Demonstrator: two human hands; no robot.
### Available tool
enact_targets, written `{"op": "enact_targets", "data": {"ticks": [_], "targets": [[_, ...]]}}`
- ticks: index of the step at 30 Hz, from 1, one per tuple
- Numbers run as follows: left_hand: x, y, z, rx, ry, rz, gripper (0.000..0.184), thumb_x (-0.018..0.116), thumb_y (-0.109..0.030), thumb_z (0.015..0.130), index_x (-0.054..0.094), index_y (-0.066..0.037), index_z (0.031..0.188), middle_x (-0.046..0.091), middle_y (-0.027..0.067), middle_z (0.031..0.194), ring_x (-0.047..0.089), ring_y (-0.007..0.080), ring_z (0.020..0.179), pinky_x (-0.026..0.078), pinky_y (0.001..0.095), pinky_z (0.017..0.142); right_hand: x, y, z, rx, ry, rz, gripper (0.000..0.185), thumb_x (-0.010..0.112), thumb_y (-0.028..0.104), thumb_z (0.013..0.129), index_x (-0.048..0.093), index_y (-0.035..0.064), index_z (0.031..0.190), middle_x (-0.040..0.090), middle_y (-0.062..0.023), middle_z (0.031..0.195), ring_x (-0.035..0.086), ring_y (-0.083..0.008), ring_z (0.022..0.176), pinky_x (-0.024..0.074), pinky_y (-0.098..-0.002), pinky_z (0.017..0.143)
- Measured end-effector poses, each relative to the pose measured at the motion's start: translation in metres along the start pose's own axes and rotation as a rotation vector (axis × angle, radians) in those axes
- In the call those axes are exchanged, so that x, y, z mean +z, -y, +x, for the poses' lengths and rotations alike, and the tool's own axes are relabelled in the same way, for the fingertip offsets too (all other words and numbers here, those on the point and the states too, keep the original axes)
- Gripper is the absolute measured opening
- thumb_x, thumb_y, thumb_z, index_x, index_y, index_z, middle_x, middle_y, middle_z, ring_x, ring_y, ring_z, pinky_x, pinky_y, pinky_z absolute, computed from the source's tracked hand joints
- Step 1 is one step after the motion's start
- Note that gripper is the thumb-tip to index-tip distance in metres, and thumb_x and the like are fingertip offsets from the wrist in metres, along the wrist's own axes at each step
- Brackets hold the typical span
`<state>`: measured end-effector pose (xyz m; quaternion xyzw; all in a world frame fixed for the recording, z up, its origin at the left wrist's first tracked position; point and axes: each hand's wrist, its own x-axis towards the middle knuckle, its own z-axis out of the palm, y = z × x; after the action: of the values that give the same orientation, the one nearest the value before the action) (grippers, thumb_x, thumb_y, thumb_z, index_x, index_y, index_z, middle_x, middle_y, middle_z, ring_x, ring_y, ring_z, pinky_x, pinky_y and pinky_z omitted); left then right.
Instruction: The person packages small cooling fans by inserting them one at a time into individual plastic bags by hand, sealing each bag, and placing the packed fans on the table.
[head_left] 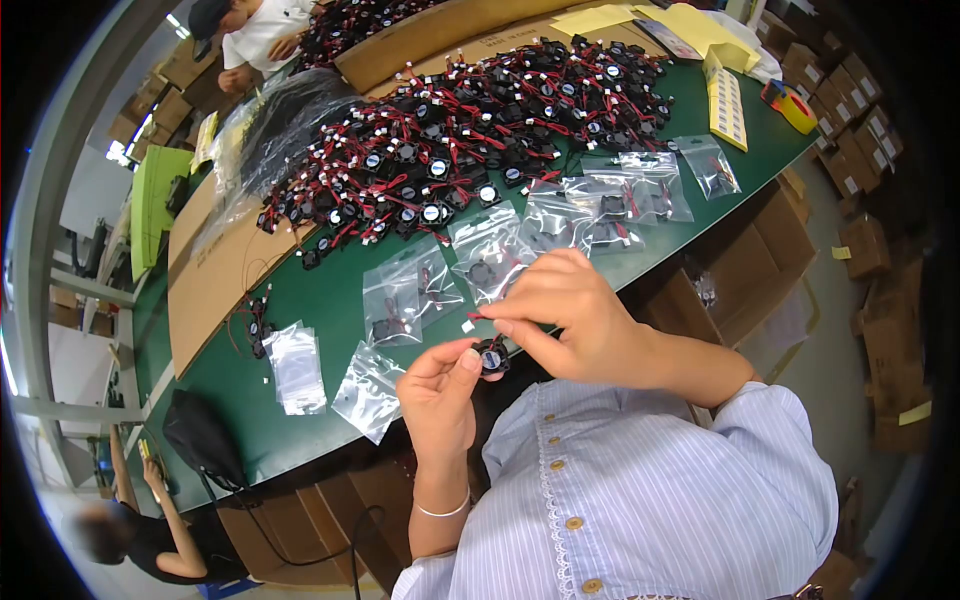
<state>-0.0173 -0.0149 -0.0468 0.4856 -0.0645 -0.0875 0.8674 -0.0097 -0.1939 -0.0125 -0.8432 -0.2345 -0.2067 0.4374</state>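
Note:
Between the thumb and fingers of my left hand [442,392] is a small black cooling fan [492,356] with a round label on its hub. My right hand [560,312] pinches the fan's red wire close to its white connector [468,326], just above the fan. Clear zip bags [480,262] holding fans lie on the green table beyond my hands. An empty-looking clear bag [368,392] rests left of my left hand. Farther left is a stack of flat clear bags [297,370].
A large heap of fans with red wires [440,150] covers the table's far side. A tape dispenser [790,105] and a yellow label sheet [725,100] lie right. A black pouch [203,437] sits left. Open cartons [750,260] stand below the edge. Other people [265,35] work nearby.

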Motion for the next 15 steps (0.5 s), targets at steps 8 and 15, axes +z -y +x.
{"op": "enact_targets", "data": {"ticks": [8, 15], "targets": [[-0.002, 0.000, 0.001, -0.036, 0.058, -0.011, 0.014, 0.059, 0.000, 0.084, 0.060, 0.007, 0.096, 0.064, 0.0132, 0.089, 0.062, 0.0157, 0.075, 0.057, 0.0296, 0.064, -0.003, 0.001, -0.003, -0.193, 0.044, -0.162, 0.020, 0.060, 0.005, 0.070, 0.068, 0.0051, 0.089, 0.059, -0.0032, 0.077, 0.054, -0.0199, 0.081, 0.0360, -0.0379, 0.084], [0.003, 0.000, 0.001, -0.061, -0.003, 0.065, 0.014, 0.058, -0.003, 0.085, 0.060, 0.008, 0.094, 0.065, 0.0128, 0.081, 0.063, 0.0150, 0.065, 0.055, 0.0262, 0.060, -0.011, 0.006, -0.003, -0.226, 0.139, -0.175, 0.021, 0.065, 0.008, 0.067, 0.067, 0.0039, 0.087, 0.059, -0.0048, 0.080, 0.054, -0.0209, 0.082, 0.0361, -0.0395, 0.086]]}}
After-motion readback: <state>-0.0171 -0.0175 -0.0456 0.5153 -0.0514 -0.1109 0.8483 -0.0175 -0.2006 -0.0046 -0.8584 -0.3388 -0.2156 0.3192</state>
